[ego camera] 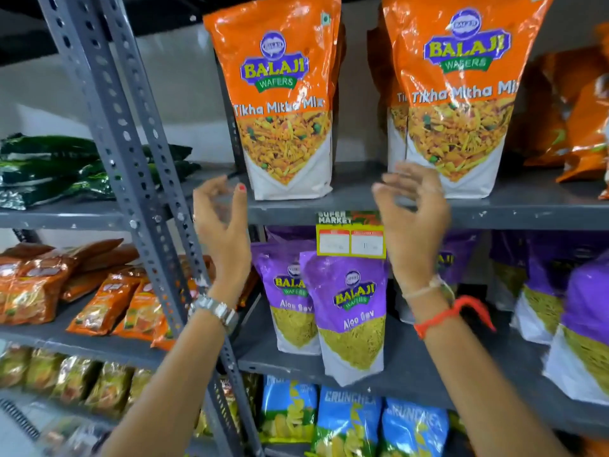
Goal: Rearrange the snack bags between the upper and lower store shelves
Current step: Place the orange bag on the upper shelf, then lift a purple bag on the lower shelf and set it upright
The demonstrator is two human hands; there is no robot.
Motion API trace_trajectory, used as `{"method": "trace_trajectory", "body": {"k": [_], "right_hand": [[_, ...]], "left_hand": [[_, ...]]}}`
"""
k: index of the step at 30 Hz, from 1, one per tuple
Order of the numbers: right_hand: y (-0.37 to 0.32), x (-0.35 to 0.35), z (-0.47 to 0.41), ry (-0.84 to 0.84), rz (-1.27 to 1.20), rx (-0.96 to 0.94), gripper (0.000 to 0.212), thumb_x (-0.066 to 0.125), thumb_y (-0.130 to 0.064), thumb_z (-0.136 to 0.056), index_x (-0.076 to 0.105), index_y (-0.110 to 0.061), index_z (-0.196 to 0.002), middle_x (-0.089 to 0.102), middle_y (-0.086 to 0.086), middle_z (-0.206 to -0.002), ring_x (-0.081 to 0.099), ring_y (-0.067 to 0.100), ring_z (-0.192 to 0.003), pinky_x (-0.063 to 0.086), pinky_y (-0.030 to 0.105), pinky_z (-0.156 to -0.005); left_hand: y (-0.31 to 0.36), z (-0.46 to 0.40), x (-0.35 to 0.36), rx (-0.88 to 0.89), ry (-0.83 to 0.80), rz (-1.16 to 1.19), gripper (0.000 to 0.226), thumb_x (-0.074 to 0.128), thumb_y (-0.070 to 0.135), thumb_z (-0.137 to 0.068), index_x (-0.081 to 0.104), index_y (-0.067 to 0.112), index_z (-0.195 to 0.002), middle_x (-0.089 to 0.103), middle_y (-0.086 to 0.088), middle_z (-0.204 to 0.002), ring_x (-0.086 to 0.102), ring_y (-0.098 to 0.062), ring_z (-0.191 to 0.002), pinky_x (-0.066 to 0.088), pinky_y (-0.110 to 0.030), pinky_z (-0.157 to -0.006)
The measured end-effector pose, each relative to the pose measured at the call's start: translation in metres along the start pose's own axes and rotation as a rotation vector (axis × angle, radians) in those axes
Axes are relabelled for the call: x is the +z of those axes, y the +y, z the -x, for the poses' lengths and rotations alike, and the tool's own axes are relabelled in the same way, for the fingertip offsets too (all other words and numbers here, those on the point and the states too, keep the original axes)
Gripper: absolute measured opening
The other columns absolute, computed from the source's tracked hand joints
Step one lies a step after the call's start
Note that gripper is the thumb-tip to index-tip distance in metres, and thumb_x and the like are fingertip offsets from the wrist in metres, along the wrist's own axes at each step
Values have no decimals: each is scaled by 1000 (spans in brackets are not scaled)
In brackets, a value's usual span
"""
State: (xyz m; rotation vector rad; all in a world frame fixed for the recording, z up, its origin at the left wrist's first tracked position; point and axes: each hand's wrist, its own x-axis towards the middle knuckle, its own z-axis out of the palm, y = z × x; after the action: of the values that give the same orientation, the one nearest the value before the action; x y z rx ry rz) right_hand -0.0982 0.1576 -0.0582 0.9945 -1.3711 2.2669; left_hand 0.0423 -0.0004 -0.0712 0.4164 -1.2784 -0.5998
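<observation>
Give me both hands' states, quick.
Left hand: open, empty, by the upper shelf edge.
Right hand: open, empty, fingers curled, blurred, in front of an orange bag.

Bright, even light; glare on the orange bags [283,94]; hands perhaps motion-blurred; edges bend and soften

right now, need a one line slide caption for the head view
Both empty hands, left hand and right hand, raised open before orange Tikha Mitha Mix bags, above purple Aloo Sev bags.
</observation>
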Motion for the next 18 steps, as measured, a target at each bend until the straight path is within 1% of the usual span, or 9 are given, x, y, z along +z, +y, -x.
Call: {"method": "trace_trajectory", "body": {"k": [1, 3, 5, 7, 9, 12, 13, 15, 18], "right_hand": [[12, -16, 17, 113, -22, 24, 23, 64, -11, -77, 59, -30, -89, 64, -14, -79, 63, 4, -75, 48, 11, -67], [47, -41, 46, 259, 1, 164, 25, 58, -5, -77, 58, -30, -81, 60, -8, -72, 58, 14, -68, 53, 32, -68], [90, -61, 67, 247, 64, 366, 23, 56, 2, -79, 57, -21, -84, 60, 5, -72, 54, 18, -67, 50, 46, -72], [131, -77, 82, 75, 152, 561, 25, 61, 3, -80, 55, -14, -97, 63, 19, -85, 57, 25, -75, 47, 47, -79], [162, -89, 91, -154, 227, 722, 44, 70, -3, -78, 50, -8, -116, 58, 22, -106, 57, 30, -98, 44, 45, -93], [192, -101, 101, -415, 262, 914, 71, 74, -17, -77, 36, -15, -137, 44, 20, -137, 44, 26, -124, 37, 42, -100], [196, -104, 104, -478, 257, 965, 78, 75, -24, -77, 31, -20, -140, 37, 16, -145, 38, 24, -131, 34, 40, -99], [202, -107, 107, -543, 222, 1038, 88, 74, -31, -76, 20, -25, -146, 25, 10, -154, 26, 23, -141, 28, 40, -103], [208, -107, 109, -565, 182, 1075, 89, 70, -31, -80, 13, -26, -148, 23, 4, -158, 25, 21, -143, 27, 45, -109]], "left_hand": [[-6, 25, -4, -9, 11, 17, 14, 59, 34, -87, 54, 31, -100, 57, 10, -90, 53, -3, -78, 43, -20, -72], [-20, 76, -8, -137, -39, 58, 11, 58, 28, -88, 52, 28, -97, 55, -2, -89, 51, -12, -77, 43, -28, -71], [-36, 126, -8, -287, -96, 67, 14, 57, 23, -88, 50, 20, -99, 51, -8, -93, 48, -11, -78, 41, -23, -71], [-49, 170, -7, -462, -154, 70, 17, 56, 20, -89, 48, 18, -104, 48, -8, -100, 45, -10, -81, 39, -14, -68], [-61, 204, -7, -670, -236, 89, 27, 54, 18, -91, 44, 13, -116, 48, -10, -117, 48, -17, -98, 42, -11, -77], [-72, 238, -6, -899, -354, 161, 49, 48, 19, -94, 30, 10, -139, 36, -9, -146, 39, -22, -132, 36, -29, -107], [-73, 244, -4, -941, -384, 182, 54, 47, 20, -94, 25, 13, -143, 31, -8, -151, 33, -21, -138, 31, -34, -112], [-76, 251, 2, -1010, -419, 185, 58, 44, 22, -95, 17, 18, -147, 23, -6, -156, 27, -19, -141, 26, -34, -114], [-81, 257, 12, -1074, -426, 181, 57, 39, 27, -97, 11, 24, -147, 17, 0, -158, 23, -13, -140, 24, -33, -111]]}}
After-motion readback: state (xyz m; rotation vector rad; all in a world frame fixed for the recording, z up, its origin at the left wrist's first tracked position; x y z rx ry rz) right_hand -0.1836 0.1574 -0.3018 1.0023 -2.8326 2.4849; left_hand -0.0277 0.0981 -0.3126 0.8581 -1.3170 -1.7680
